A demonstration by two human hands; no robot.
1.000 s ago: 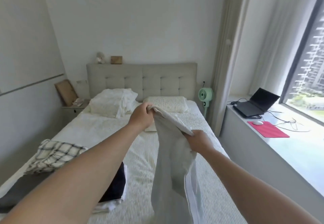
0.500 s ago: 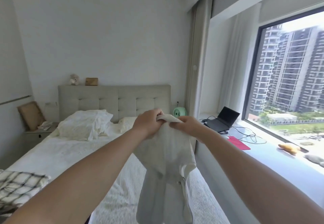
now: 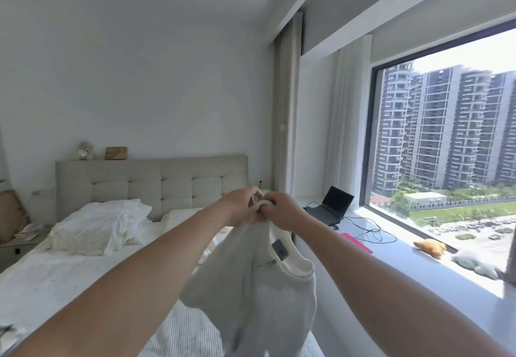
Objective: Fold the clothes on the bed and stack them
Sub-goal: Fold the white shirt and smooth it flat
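White shirt (image 3: 259,281) hangs from left hand (image 3: 240,209) and right hand (image 3: 282,211); both arms outstretched, fingers pinching its top.

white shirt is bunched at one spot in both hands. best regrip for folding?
Take the white shirt at its shoulders, one hand each side of the ribbed collar. Left hand and right hand now pinch the same top edge, so it hangs narrow and twisted. Coming in from the sides would likely spread it flat.

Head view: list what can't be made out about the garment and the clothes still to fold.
- White garment: lower part cut off by the bottom edge.
- Its held edge: bunched between left hand and right hand.
- Remaining clothes: outside the frame; only a blurred scrap at the lower-left corner.
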